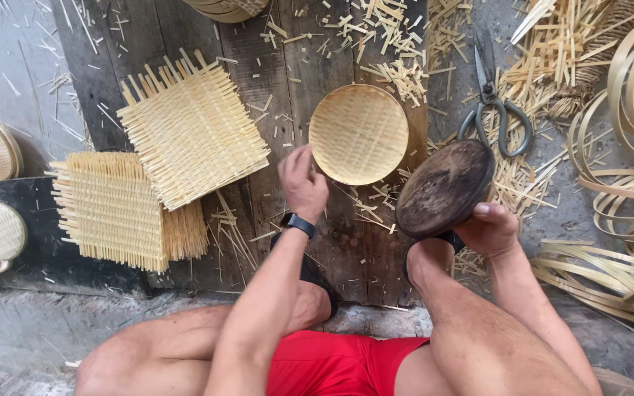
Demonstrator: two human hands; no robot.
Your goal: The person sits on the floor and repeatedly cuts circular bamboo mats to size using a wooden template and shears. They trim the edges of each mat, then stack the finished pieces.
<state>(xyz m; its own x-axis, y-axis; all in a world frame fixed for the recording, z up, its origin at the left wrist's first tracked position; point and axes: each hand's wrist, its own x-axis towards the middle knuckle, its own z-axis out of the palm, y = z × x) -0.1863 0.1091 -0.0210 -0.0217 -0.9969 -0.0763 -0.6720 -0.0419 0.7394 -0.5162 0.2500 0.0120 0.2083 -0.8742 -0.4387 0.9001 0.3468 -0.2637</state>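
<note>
Your loose grip risked dropping the dark mould
Your right hand [492, 229] held the round dark mould [444, 188] tilted; your left hand [302, 182], fingers loosely open, hovered beside the woven tray [358, 133], scissors [494, 110] far right

Pale straw-yellow woven disc [358, 133] on dark grey boards [258, 110]. Right of it, a dark brown round mould [443, 188]. Left of it, pale checker-weave mats [191, 132].

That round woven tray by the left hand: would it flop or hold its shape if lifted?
The round woven tray looks tightly woven with a formed rim, so it would probably hold its shape. Thin strips suggest it is light. It lies flat on the wooden boards, so a push should slide it, not roll it.
</note>
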